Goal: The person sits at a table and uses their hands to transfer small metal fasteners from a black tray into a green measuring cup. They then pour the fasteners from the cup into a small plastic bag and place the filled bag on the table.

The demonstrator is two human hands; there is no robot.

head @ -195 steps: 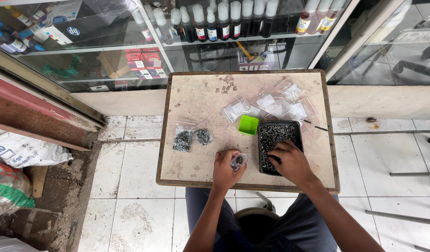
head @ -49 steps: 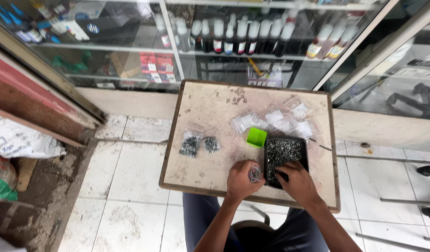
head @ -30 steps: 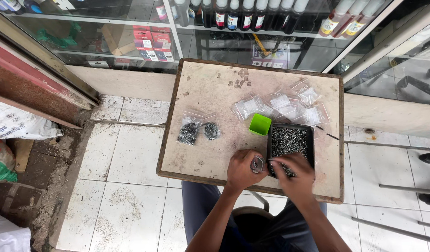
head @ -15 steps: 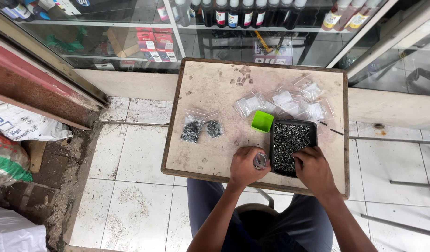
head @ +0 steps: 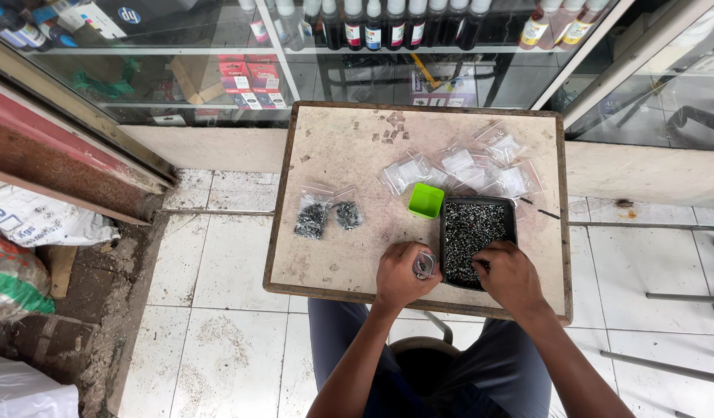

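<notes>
A square bench (head: pixel 334 255) with a worn, speckled pale top and a dark wooden rim is set on white floor tiles before a glass display case (head: pixel 310 62). Near its right front edge a black rectangular tray (head: pixel 481 213) is seen, its long axis running away from the person, filled with small dark metal screws (head: pixel 469 232). The right hand (head: pixel 508 275) is laid over the tray's near right corner, fingers curled down among the screws; what is pinched cannot be told. Just left of the tray, the left hand (head: pixel 399 275) is closed around a small clear bag (head: pixel 424 265), its mouth turned toward the tray. Thus the bag lies left of the right grip, close by. A small green tub (head: pixel 426 200) sits at the tray's far left corner; empty bags (head: pixel 465 166) lie beyond, two filled bags (head: pixel 326 217) to the left.
</notes>
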